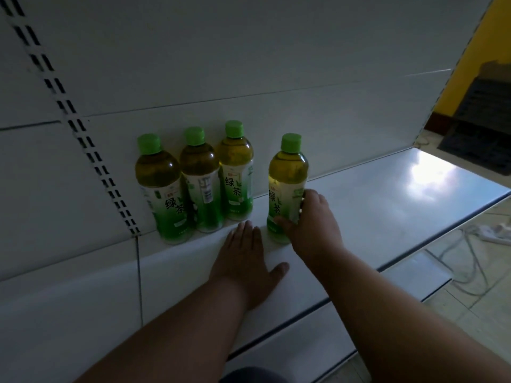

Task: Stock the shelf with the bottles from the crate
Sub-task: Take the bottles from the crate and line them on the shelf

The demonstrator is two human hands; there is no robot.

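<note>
Green tea bottle [287, 186] is held upright on the white shelf [387, 205] by the right hand [309, 219], fingers wrapped round its label. Left hand [246, 255] is laid flat, fingers straight, just beside it; three more bottles [199, 181] are stood beyond its fingertips.

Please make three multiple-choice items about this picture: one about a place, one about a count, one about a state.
1. Where does the left hand rest?
A. flat on the shelf
B. on a bottle cap
C. on the floor

2. How many bottles stand on the shelf?
A. two
B. four
C. six

3. What does the right hand do?
A. hangs idle
B. grips the rightmost bottle
C. unscrews a cap

Answers: 1 A, its fingers lie straight on the shelf; 2 B, three together and one apart; 3 B, its fingers curl round the label.
</note>
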